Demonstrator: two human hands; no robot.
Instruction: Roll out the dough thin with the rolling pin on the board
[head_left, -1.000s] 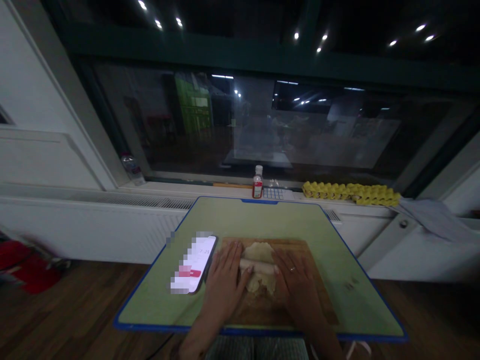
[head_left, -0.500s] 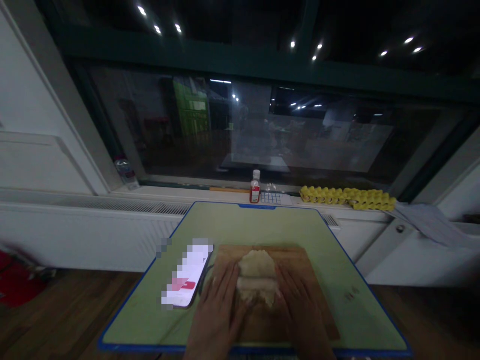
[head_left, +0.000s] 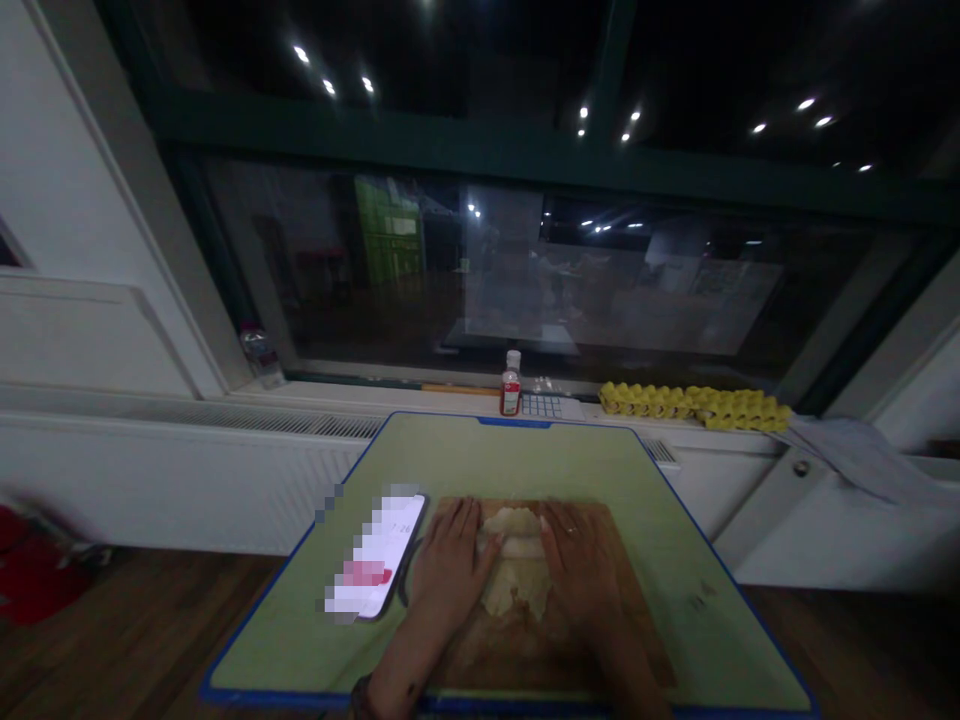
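A pale rolling pin (head_left: 523, 547) lies crosswise over a flattened piece of dough (head_left: 516, 583), which shows in front of the pin and behind it. The dough has a ragged near edge and rests on a wooden board (head_left: 517, 650). My left hand (head_left: 448, 555) lies over the pin's left end, fingers stretched forward and thumb along the pin. Over the right end, my right hand (head_left: 581, 560) is likewise flat with its fingers extended. Both ends of the pin are hidden under the hands.
The board lies on a green table (head_left: 510, 455) with a blue rim. A lit phone (head_left: 379, 560) is left of the board. Along the windowsill stand a small red-labelled bottle (head_left: 511, 385), yellow egg cartons (head_left: 694, 405) and a clear bottle (head_left: 261, 355).
Both hands have moved forward with the rolling pin, away from me. More dough now shows on the near side of the pin, less beyond it. The view has tilted slightly.
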